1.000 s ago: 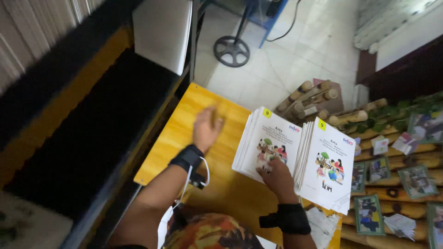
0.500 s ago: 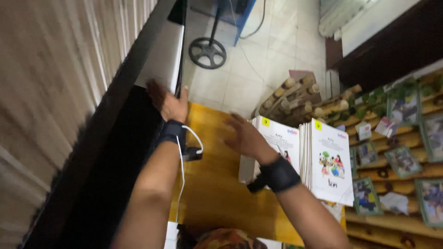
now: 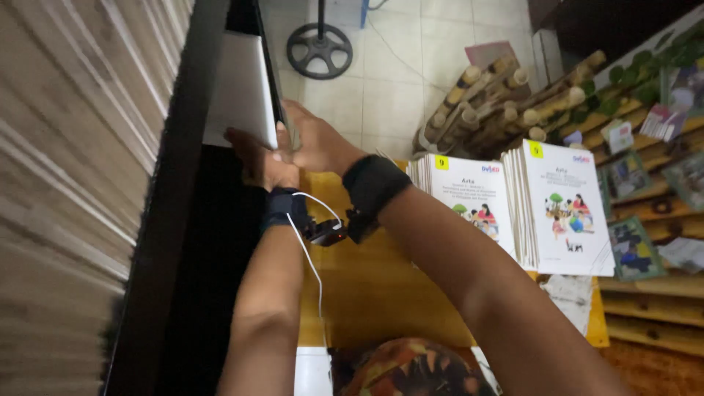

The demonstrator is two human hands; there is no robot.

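Both arms reach up and forward to a white stack of booklets (image 3: 238, 92) lying on a black shelf (image 3: 187, 220). My left hand (image 3: 257, 163) grips the stack's near edge from below, with the thumb on its white cover. At the stack's right corner, pressed against the left hand, my right hand (image 3: 317, 143) closes its fingers around the edge. Each wrist wears a black band, and a white cable runs along the left forearm.
Two upright stacks of illustrated booklets (image 3: 477, 205) (image 3: 565, 209) stand on the yellow table (image 3: 381, 293). Behind them lie bamboo sticks (image 3: 499, 99); a round fan base (image 3: 319, 48) is on the tiled floor. A wooden rack with cards (image 3: 645, 242) fills the right.
My hands left the booklets and the table top and rose to the white stack on the shelf. The view swung left toward the shelf.
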